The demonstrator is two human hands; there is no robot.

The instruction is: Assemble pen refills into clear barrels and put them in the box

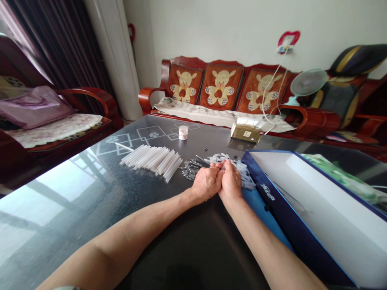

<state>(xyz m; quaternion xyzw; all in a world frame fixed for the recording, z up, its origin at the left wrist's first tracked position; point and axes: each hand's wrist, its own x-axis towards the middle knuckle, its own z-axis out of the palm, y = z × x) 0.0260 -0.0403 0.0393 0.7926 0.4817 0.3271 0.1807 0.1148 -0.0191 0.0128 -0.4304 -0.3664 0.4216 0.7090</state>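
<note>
My left hand (207, 182) and my right hand (231, 182) meet side by side over the table, both with curled fingers pressed together. Whatever lies between the fingertips is too hidden to make out. Just beyond and to the right of my hands is a heap of short whitish plastic pieces (248, 180). A pile of thin dark pieces with shiny tips (189, 170) lies against the left hand's far side. Farther left, many translucent white tubes (152, 159) are laid out in a row, roughly parallel.
A long blue box with a white inside (329, 209) stands to the right, close to my right forearm. Toward the back of the dark glossy table (90, 193) are a small round tub (183, 133) and a tissue pack (246, 132). A wooden sofa (148, 96) stands behind.
</note>
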